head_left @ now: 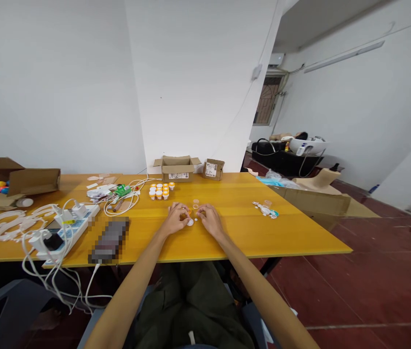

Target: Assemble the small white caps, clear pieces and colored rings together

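Over the middle of the yellow table (234, 232), my left hand (176, 219) is closed, its fingertips curled around a small orange ring-like piece (189, 212). A white disc (190, 222) lies just beneath the left thumb. Facing it, my right hand (209, 219) has thumb and fingers drawn together; whatever is in that pinch is too small to make out. Between the hands sits a tiny white round piece (195, 219). Just beyond the fingertips lie two clear rings, one nearer (195, 207) and one farther (195, 200).
Several white-and-orange small jars (159, 192) stand grouped behind my left hand. Farther back are an open carton (178, 169) and a smaller box (213, 169). Loose white parts (265, 209) lie rightward. A phone (109, 240) and cabled power strip (72, 230) occupy the left.
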Tool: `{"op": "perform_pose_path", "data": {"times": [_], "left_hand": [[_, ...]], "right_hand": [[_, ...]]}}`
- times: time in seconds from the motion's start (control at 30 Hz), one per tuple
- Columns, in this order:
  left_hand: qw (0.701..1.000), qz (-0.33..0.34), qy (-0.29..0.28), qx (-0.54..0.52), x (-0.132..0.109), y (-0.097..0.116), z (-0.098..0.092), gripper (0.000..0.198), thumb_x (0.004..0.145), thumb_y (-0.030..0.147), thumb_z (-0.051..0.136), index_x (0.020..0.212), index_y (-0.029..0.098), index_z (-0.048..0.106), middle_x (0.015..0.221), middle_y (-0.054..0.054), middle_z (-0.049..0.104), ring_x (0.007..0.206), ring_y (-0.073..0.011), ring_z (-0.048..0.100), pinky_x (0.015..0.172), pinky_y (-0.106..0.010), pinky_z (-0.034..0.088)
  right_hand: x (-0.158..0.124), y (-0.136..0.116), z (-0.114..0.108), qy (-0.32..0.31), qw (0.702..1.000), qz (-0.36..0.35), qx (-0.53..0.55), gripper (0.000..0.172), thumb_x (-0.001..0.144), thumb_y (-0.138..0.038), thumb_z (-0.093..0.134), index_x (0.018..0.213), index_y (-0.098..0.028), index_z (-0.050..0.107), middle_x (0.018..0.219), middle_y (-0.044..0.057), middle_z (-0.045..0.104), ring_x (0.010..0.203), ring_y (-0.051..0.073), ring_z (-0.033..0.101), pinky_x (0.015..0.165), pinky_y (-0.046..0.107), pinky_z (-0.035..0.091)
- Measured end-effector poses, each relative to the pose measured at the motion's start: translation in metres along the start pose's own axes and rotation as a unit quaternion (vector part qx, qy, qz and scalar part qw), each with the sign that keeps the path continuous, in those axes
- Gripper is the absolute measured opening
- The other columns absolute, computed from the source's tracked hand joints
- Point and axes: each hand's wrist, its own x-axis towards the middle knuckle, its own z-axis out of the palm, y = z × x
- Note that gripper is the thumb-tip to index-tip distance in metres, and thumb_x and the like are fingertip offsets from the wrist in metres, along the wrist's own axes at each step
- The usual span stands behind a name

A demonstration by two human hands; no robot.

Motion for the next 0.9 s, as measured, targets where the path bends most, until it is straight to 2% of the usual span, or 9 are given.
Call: {"op": "perform_pose_path", "data": {"times": [0.27,0.5,0.9], "left_hand": [[1.0,-0.002,0.003,-0.001,0.0002,0.0006,0.0013,0.013,0.084,0.026,0.066,0.073,0.025,0.073,0.111,-0.004,0.069,0.113,-0.0255,0.051,0.1,-0.045,0.037],[1.0,-0.01,-0.001,-0.013,0.0002,-0.0016,0.0017,0.011,0.083,0.025,0.067,0.075,0.026,0.075,0.11,-0.004,0.068,0.114,-0.0264,0.051,0.102,-0.047,0.036],[1.0,-0.007,-0.006,-0.006,0.0015,-0.0008,0.0007,0.014,0.082,0.022,0.066,0.071,0.025,0.073,0.11,-0.004,0.068,0.114,-0.0256,0.051,0.101,-0.046,0.037]], "right_hand": [[-0.0074,-0.0088,-0.0016,-0.05,0.993,-0.083,0.069,0.014,0.084,-0.014,0.064,0.076,-0.024,0.07,0.106,0.004,0.069,0.11,0.022,0.061,0.101,0.041,0.043],[-0.0084,-0.0092,-0.0023,-0.07,0.991,-0.09,0.065,0.013,0.085,-0.016,0.066,0.076,-0.024,0.071,0.106,0.004,0.067,0.106,0.022,0.06,0.098,0.04,0.043],[-0.0087,-0.009,-0.0007,-0.081,0.99,-0.087,0.078,0.015,0.084,-0.015,0.066,0.073,-0.024,0.072,0.108,0.005,0.067,0.108,0.021,0.059,0.099,0.039,0.044]]}}
